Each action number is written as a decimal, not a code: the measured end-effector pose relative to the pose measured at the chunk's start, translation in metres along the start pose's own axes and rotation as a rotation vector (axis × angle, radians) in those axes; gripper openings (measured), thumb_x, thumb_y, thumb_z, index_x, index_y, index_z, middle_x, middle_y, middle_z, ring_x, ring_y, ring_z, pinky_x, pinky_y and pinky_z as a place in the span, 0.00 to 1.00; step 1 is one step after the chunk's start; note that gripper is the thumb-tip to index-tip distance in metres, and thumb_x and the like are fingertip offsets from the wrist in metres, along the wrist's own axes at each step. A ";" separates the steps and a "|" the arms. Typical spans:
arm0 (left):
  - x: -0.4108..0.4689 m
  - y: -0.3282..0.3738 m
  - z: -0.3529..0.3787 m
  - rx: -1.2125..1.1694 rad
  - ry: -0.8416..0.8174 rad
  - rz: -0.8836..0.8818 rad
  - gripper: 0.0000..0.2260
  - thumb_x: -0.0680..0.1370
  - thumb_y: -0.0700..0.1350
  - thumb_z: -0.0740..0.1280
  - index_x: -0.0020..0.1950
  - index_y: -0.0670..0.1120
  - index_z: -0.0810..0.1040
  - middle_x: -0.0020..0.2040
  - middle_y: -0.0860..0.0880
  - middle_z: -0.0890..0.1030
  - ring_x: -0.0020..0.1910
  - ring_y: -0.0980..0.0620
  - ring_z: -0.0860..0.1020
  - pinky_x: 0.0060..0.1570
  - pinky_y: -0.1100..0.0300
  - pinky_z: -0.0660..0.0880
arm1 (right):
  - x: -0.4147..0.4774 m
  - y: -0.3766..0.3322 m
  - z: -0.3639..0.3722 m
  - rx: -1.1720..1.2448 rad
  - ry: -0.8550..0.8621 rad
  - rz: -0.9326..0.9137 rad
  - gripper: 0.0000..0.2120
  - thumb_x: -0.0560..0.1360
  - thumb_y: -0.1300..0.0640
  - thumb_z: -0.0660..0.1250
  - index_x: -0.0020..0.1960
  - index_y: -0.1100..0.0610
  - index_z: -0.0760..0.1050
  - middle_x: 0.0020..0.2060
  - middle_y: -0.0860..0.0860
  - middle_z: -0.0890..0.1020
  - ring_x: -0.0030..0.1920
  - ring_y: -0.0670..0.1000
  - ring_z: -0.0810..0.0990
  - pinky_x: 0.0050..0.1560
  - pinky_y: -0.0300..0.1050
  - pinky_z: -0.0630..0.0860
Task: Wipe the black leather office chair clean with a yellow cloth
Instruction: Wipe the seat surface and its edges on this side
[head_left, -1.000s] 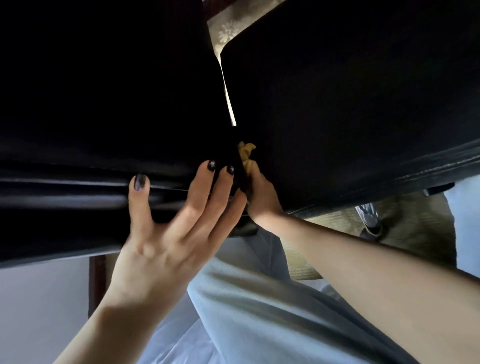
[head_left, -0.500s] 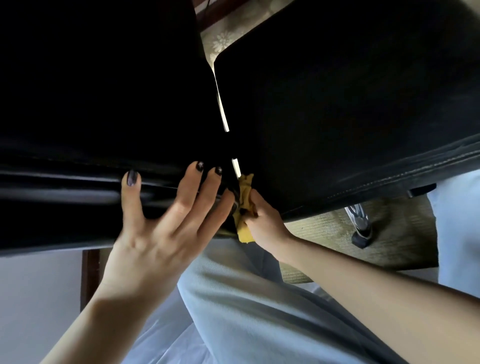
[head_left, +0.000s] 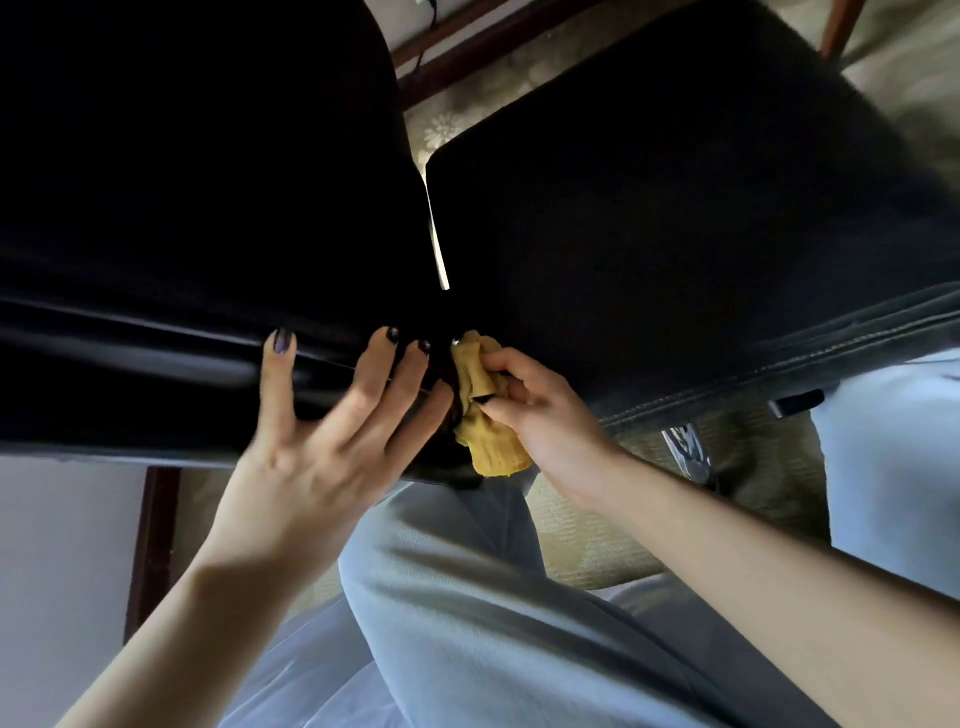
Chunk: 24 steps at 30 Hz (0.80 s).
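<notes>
While splayed flat on the black chair (head_left: 675, 234), left hand (head_left: 322, 447) just beside yellow cloth (head_left: 488, 441), pinched by right hand (head_left: 545, 415).

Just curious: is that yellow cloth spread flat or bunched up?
Bunched up: the yellow ribbed cloth sits crumpled in the right hand, folds showing.

The chair (head_left: 156, 332) is smooth black leather with a dull sheen. The cloth (head_left: 485, 441) is ribbed yellow fabric, matt.
</notes>
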<state>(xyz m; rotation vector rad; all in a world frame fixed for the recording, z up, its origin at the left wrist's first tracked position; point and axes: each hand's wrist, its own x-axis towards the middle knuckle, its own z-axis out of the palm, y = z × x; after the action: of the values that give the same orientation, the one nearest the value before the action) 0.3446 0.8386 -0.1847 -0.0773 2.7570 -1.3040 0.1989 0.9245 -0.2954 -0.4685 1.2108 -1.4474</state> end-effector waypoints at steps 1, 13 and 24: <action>0.000 0.000 0.000 0.008 0.001 0.002 0.25 0.78 0.32 0.42 0.67 0.42 0.72 0.67 0.40 0.71 0.66 0.42 0.66 0.62 0.31 0.48 | -0.002 -0.006 -0.002 0.010 -0.018 -0.027 0.13 0.78 0.67 0.61 0.58 0.54 0.75 0.48 0.54 0.81 0.45 0.45 0.80 0.45 0.36 0.77; 0.001 0.004 0.002 0.013 0.015 0.017 0.27 0.68 0.37 0.64 0.68 0.43 0.70 0.66 0.41 0.69 0.67 0.43 0.65 0.65 0.31 0.46 | 0.044 -0.070 0.015 -0.161 -0.089 -0.355 0.16 0.81 0.62 0.58 0.67 0.52 0.72 0.54 0.47 0.81 0.57 0.43 0.78 0.60 0.37 0.73; 0.001 0.004 0.000 0.018 -0.009 0.026 0.25 0.70 0.37 0.63 0.68 0.44 0.70 0.67 0.41 0.68 0.68 0.42 0.65 0.64 0.31 0.46 | 0.076 -0.024 0.020 -0.010 0.063 -0.092 0.13 0.83 0.57 0.53 0.60 0.54 0.75 0.53 0.62 0.80 0.53 0.57 0.80 0.59 0.53 0.75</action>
<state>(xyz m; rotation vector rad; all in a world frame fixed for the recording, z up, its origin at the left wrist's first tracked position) 0.3440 0.8410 -0.1881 -0.0461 2.7290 -1.3187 0.1819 0.8439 -0.2929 -0.4945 1.2606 -1.5450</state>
